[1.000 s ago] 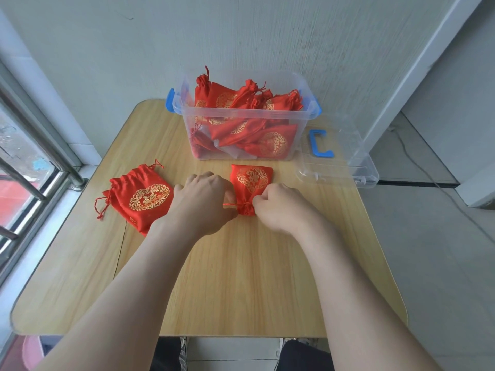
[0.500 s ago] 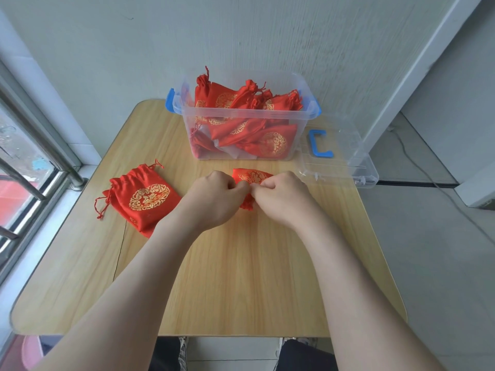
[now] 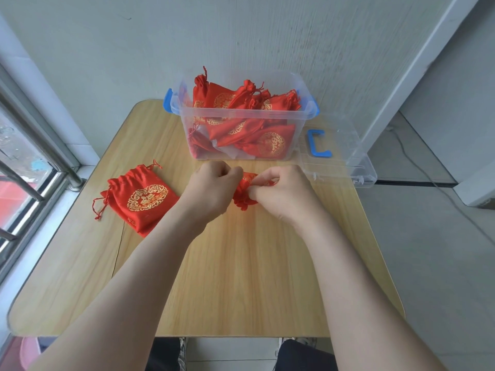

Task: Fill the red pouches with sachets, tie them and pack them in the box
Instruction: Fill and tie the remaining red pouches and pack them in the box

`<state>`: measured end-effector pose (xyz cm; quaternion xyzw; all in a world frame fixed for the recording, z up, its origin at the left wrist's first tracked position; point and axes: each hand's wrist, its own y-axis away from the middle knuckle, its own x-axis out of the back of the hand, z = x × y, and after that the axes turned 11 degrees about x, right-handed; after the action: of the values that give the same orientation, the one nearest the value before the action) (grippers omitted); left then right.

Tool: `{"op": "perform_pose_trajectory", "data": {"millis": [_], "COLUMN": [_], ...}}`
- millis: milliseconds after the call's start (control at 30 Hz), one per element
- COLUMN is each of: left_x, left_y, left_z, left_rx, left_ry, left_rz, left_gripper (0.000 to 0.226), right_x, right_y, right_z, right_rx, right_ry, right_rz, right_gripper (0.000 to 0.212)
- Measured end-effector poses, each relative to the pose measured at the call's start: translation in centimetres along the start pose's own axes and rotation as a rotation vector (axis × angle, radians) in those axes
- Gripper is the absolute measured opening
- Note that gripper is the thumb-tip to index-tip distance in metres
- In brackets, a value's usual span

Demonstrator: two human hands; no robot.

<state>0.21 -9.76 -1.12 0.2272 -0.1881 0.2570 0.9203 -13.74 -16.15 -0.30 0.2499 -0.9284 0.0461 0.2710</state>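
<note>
A small red pouch [image 3: 242, 192] with gold print lies on the wooden table [image 3: 241, 277], gathered at its neck. My left hand [image 3: 211, 186] and my right hand [image 3: 284, 191] both pinch its drawstrings, fingers curled, hiding most of the pouch. A second red pouch [image 3: 143, 196] lies flat to the left, its cords loose. Behind stands a clear plastic box [image 3: 241, 113] with blue handles, filled with several tied red pouches and some white sachets [image 3: 227, 152] at its bottom.
The box's clear lid [image 3: 340, 159] with a blue latch lies at the table's right rear, overhanging the edge. A window with metal bars [image 3: 29, 162] runs along the left. The wall stands right behind the box.
Both hands have shifted away from me, closer to the box, and closed in over the pouch. The pouch, seen flat a second ago, is now bunched up between the fingers.
</note>
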Motion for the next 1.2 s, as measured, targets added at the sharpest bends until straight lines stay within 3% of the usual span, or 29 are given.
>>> {"op": "perform_pose_trajectory", "data": {"millis": [200,333,500,767,1200], "left_x": [0.4,0.6,0.3,0.6,1.9], "left_y": [-0.5,-0.6,0.1,0.4,0.3], "left_z": [0.0,0.0,0.1,0.4,-0.5], "left_rx": [0.131,0.175,0.138,0.052,-0.001], "left_ry": [0.194,0.204,0.147,0.078,0.114], "left_rz": [-0.105,-0.15,-0.245,-0.225,-0.346], "left_gripper": [0.02,0.024,0.032,0.028,0.015], "right_x": [0.1,0.1,-0.2,-0.5,0.5], "right_y": [-0.3,-0.4,-0.4,-0.5,0.3], "right_z": [0.1,0.0,-0.5,-0.1,-1.5], "right_rx": [0.024,0.034,0.078,0.141,0.042], "right_ry": [-0.082,-0.093,-0.109,-0.017,-0.06], "right_rz": [-0.083,-0.022,-0.01,-0.005,-0.03], "right_gripper": [0.004,0.01,0.011,0.004,0.029]}}
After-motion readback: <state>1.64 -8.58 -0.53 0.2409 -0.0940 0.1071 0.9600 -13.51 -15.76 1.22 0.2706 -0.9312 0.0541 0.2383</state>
